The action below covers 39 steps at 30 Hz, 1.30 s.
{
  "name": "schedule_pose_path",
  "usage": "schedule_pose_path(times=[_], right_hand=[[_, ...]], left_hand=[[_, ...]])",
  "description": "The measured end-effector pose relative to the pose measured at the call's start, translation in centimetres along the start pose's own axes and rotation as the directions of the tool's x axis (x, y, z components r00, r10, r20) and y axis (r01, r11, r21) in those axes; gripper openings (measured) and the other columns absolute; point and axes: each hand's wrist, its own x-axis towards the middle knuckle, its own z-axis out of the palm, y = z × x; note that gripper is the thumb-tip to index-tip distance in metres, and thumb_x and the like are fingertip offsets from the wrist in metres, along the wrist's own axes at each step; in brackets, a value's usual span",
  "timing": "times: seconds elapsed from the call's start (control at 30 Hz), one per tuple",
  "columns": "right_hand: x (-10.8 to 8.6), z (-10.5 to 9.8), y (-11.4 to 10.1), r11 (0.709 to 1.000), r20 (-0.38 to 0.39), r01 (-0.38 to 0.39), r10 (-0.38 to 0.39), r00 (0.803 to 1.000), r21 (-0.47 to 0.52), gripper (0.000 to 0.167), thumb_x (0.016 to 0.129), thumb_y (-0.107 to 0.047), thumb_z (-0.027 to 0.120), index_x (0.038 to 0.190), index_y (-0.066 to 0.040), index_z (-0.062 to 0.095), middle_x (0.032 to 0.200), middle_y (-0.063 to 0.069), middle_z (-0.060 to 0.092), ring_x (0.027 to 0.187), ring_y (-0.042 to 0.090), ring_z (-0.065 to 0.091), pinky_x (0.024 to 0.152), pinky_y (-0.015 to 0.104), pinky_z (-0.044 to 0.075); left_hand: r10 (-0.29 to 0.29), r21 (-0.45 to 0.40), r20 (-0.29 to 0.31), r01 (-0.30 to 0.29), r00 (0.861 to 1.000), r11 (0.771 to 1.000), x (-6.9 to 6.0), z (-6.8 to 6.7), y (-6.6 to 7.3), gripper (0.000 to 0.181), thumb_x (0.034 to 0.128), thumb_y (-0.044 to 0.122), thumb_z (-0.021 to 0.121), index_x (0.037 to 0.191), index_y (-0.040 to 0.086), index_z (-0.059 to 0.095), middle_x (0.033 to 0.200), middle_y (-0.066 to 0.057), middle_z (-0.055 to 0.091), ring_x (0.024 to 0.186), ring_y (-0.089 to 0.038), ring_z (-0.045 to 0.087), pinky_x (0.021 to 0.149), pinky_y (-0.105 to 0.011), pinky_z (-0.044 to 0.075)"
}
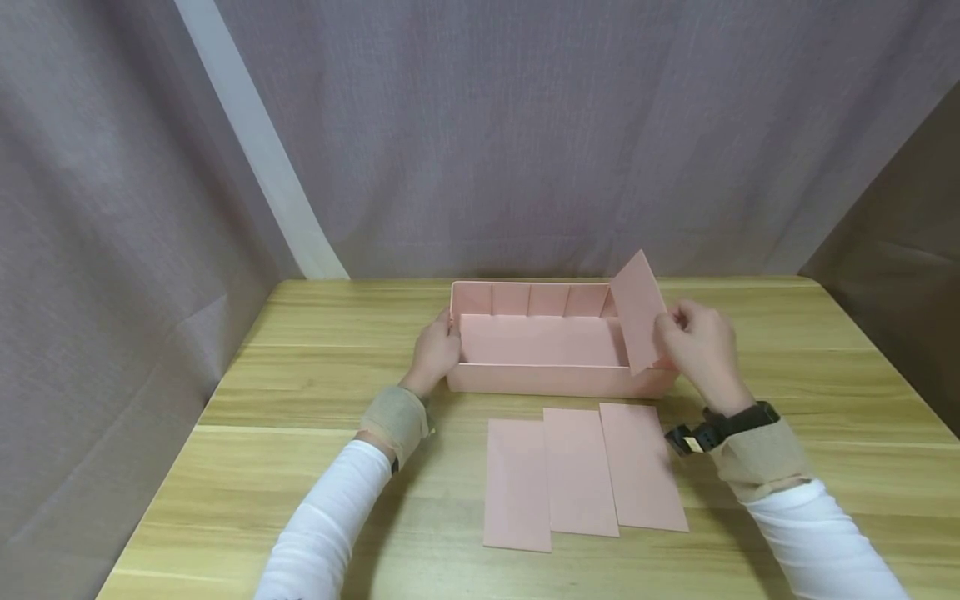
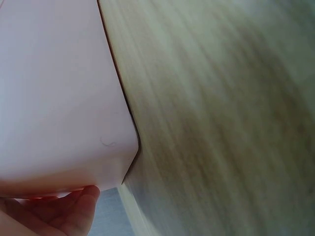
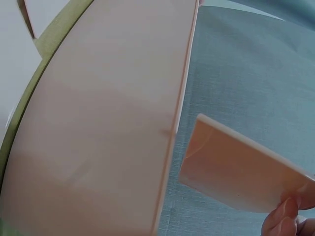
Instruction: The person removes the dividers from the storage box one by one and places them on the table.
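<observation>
A long pink open-topped box point(image 1: 540, 380) stands on the table, with slots along its far inner wall. At its left end my left hand point(image 1: 435, 352) grips the wall, its thumb near the rim; in the left wrist view the fingertips point(image 2: 88, 194) touch the box's end. My right hand point(image 1: 703, 342) pinches a flat pink divider panel point(image 1: 637, 310) by its edge and holds it tilted over the box's right end. The right wrist view shows this panel point(image 3: 236, 172) above the rim, with the fingers point(image 3: 283, 221) at its lower right. Whether its lower edge touches the box is unclear.
Three more pink panels lie side by side in front of the box: left point(image 1: 517, 487), middle point(image 1: 581, 473) and right point(image 1: 642, 468). The wooden table point(image 1: 285, 392) ends at a grey curtain point(image 1: 525, 142) behind the box.
</observation>
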Motion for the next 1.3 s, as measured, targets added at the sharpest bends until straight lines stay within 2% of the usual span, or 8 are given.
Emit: schedule_pose_path(times=[0.4, 0.67, 0.9, 1.3], right_hand=[[-0.6, -0.2, 0.3, 0.999, 0.017, -0.028, 0.027, 0.999, 0.018, 0.025, 0.086, -0.017, 0.043, 0.068, -0.001, 0.052, 0.058, 0.008, 0.047, 0.049, 0.012, 0.036, 0.042, 0.026, 0.027], [-0.9, -0.3, 0.5, 0.999, 0.006, -0.022, 0.022, 1.0, 0.043, 0.023, 0.084, -0.014, 0.043, 0.066, -0.001, 0.051, 0.055, 0.006, 0.044, 0.048, 0.012, 0.036, 0.041, 0.025, 0.028], [-1.2, -0.4, 0.6, 0.998, -0.017, 0.005, -0.004, 1.0, 0.06, 0.022, 0.084, -0.012, 0.046, 0.066, -0.001, 0.052, 0.055, 0.004, 0.044, 0.044, 0.006, 0.035, 0.04, 0.024, 0.029], [-2.0, -0.4, 1.4, 0.997, -0.011, 0.033, -0.032, 0.999, 0.075, 0.02, 0.083, -0.008, 0.047, 0.066, 0.0, 0.054, 0.053, 0.004, 0.045, 0.044, 0.004, 0.034, 0.041, 0.023, 0.028]], left_hand=[[0.0, 0.002, 0.001, 0.0, 1.0, 1.0, 0.1, -0.1, 0.0, 0.039, 0.0948, 0.02, 0.03, 0.13, 0.007, 0.041, 0.121, -0.015, 0.055, 0.107, -0.03, 0.053, 0.09, -0.043, 0.042], [-0.002, -0.008, 0.0, 0.002, 1.0, 1.0, 0.0, -0.1, 0.1, 0.039, 0.094, 0.018, 0.032, 0.131, 0.008, 0.041, 0.118, -0.016, 0.056, 0.1, -0.029, 0.055, 0.087, -0.043, 0.043], [-0.01, -0.009, 0.007, 0.01, 1.0, 1.0, 0.1, -0.1, 0.1, 0.041, 0.0942, 0.019, 0.032, 0.133, 0.008, 0.038, 0.121, -0.015, 0.054, 0.102, -0.028, 0.055, 0.089, -0.042, 0.043], [-0.002, -0.014, 0.002, 0.002, 1.0, 1.0, 0.0, -0.1, 0.1, 0.04, 0.0941, 0.018, 0.032, 0.133, 0.009, 0.038, 0.12, -0.015, 0.055, 0.097, -0.027, 0.055, 0.086, -0.042, 0.044]])
